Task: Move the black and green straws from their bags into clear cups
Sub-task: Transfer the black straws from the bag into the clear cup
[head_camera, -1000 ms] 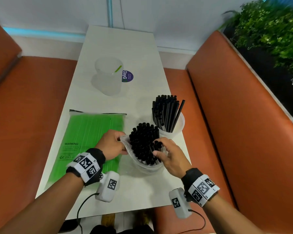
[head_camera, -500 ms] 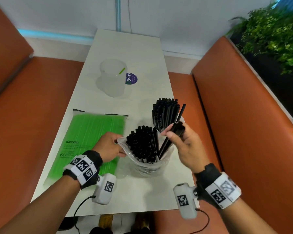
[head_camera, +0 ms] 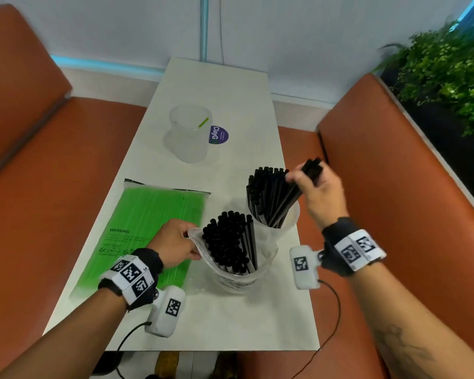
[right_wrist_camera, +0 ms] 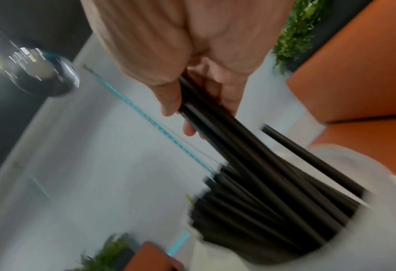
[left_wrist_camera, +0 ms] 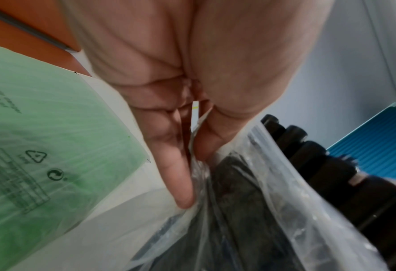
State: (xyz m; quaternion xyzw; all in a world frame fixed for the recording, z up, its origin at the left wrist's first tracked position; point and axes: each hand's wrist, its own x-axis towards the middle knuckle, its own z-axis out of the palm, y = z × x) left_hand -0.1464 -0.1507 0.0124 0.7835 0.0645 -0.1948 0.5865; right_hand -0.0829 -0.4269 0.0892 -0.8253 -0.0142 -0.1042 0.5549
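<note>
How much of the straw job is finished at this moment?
Done: many black straws stand in the near cup. In hand: right hand lowers a bunch in; left hand holds the black bag, still well filled. Left: green bag, far cup with one green straw.

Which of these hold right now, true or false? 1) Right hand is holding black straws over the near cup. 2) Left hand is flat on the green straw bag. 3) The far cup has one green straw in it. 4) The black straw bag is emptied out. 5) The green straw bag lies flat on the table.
1) True. The right hand grips a bunch of black straws whose lower ends are in the near clear cup.
2) False. The left hand pinches the rim of the clear black straw bag.
3) True. The far clear cup holds a single green straw.
4) False. Many straws still stand in it.
5) True. The green straw bag lies flat on the white table.
</note>
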